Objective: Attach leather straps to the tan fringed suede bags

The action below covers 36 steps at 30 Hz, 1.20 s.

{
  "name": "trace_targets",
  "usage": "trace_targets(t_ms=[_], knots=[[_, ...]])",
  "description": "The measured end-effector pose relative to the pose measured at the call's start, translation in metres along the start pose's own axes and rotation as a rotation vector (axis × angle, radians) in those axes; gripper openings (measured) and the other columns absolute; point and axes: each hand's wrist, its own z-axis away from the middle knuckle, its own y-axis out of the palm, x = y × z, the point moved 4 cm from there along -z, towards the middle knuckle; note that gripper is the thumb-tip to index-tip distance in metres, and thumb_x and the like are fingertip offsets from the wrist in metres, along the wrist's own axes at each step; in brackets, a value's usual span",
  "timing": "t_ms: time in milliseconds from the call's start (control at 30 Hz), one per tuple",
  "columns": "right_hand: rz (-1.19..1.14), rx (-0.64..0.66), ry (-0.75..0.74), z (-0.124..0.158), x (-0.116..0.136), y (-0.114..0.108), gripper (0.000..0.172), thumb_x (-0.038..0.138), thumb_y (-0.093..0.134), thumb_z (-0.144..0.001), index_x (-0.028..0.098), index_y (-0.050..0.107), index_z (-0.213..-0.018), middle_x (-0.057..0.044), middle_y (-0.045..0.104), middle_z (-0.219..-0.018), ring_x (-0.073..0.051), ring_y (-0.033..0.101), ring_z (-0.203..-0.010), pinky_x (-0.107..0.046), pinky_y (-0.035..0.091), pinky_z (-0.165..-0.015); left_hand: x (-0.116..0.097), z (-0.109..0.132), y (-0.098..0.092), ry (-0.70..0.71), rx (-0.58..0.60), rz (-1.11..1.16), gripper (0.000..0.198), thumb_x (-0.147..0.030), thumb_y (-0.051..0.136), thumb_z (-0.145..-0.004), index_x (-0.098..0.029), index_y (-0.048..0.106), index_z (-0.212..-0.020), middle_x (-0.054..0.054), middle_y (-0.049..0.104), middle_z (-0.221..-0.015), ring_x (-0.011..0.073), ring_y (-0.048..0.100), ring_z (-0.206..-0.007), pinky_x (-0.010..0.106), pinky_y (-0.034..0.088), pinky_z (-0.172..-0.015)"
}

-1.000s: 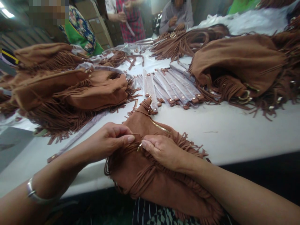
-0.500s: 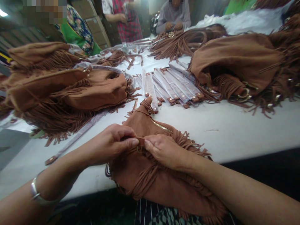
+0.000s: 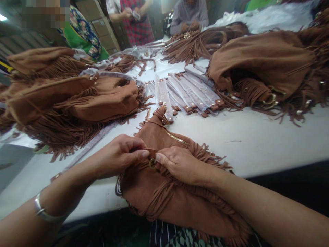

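Note:
A brown suede bag [image 3: 164, 202] with long fringes lies over the table's front edge, its lower end on my lap. My left hand [image 3: 125, 154] pinches one end of a short brown strap [image 3: 152, 153] near the middle of the bag. Close beside it, my right hand [image 3: 180, 163] grips the strap's other end between thumb and curled fingers. Just below the strap sits a gold-coloured ring [image 3: 152, 163]. A gold zipper [image 3: 178, 139] runs along the bag above my right hand. Fingertips partly hide how the strap is attached.
Fringed brown bags are piled on the left [image 3: 102, 99] and right [image 3: 262, 61] of the white table [image 3: 257, 140]. Plastic-wrapped straps [image 3: 190, 94] lie beyond my bag, with loose brown straps [image 3: 195, 44] behind. Several people work across the table, one in a checked apron [image 3: 137, 25].
My hands have shifted slightly on the strap, and the gold ring beneath it now shows more clearly. In the background, the person in the checked apron has moved their hands.

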Motion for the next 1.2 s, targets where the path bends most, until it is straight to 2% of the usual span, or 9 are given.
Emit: trace_targets(t_ms=[200,400,567,700,833,1000,1200], knots=[[0.025,0.002,0.01,0.0,0.001,0.001,0.039,0.03,0.03,-0.095,0.017,0.061,-0.075,-0.002,0.064,-0.076,-0.013,0.057,-0.072,-0.025,0.037,-0.068,-0.009,-0.008,-0.007,0.036,0.093,-0.147,0.033,-0.039,0.049,-0.083,-0.011,0.066,-0.078,-0.002,0.049,-0.058,0.0083,0.038,-0.053,0.017,0.028,-0.047],[0.09,-0.035,-0.026,0.001,0.004,0.002,0.036,0.028,0.031,-0.095,0.017,0.06,-0.076,-0.001,0.064,-0.078,-0.014,0.057,-0.074,-0.026,0.036,-0.069,-0.004,-0.013,-0.008,0.022,0.175,-0.089,0.032,-0.038,0.05,-0.082,-0.011,0.066,-0.077,-0.001,0.053,-0.061,0.01,0.044,-0.057,0.018,0.032,-0.05],[0.12,-0.04,-0.046,0.001,0.005,0.005,0.037,0.028,0.03,-0.096,0.017,0.06,-0.077,-0.002,0.064,-0.079,-0.014,0.057,-0.076,-0.027,0.036,-0.073,-0.002,-0.013,-0.008,0.021,0.187,-0.116,0.029,-0.036,0.051,-0.082,-0.012,0.067,-0.077,-0.001,0.053,-0.06,0.0101,0.044,-0.056,0.018,0.034,-0.051],[0.144,-0.066,-0.055,0.003,0.005,0.006,0.038,0.029,0.028,-0.096,0.017,0.059,-0.078,-0.002,0.062,-0.078,-0.013,0.056,-0.075,-0.026,0.036,-0.073,0.0,-0.014,-0.005,0.04,0.148,-0.14,0.029,-0.036,0.052,-0.081,-0.012,0.066,-0.075,-0.001,0.052,-0.059,0.009,0.042,-0.054,0.017,0.031,-0.048],[0.183,-0.088,-0.083,0.003,0.004,0.007,0.036,0.03,0.03,-0.096,0.017,0.058,-0.077,-0.002,0.061,-0.076,-0.014,0.054,-0.073,-0.027,0.034,-0.07,0.005,-0.012,0.0,0.029,0.159,0.006,0.034,-0.041,0.054,-0.081,-0.01,0.065,-0.074,-0.001,0.05,-0.059,0.0085,0.04,-0.054,0.017,0.03,-0.047],[0.232,-0.081,-0.139,0.005,0.005,0.008,0.035,0.029,0.029,-0.096,0.016,0.058,-0.079,-0.003,0.061,-0.078,-0.015,0.054,-0.073,-0.028,0.035,-0.071,0.013,-0.017,0.0,-0.059,0.26,0.148,0.03,-0.04,0.056,-0.079,-0.011,0.065,-0.076,-0.001,0.052,-0.058,0.0088,0.041,-0.051,0.018,0.031,-0.047],[0.346,-0.08,-0.145,0.01,0.009,0.008,0.028,0.039,0.044,-0.091,0.015,0.055,-0.082,-0.005,0.06,-0.079,-0.019,0.053,-0.075,-0.031,0.034,-0.067,0.002,-0.023,-0.006,-0.005,0.352,-0.036,0.028,-0.035,0.052,-0.081,-0.012,0.065,-0.071,-0.002,0.051,-0.056,0.0084,0.041,-0.051,0.017,0.032,-0.047]])
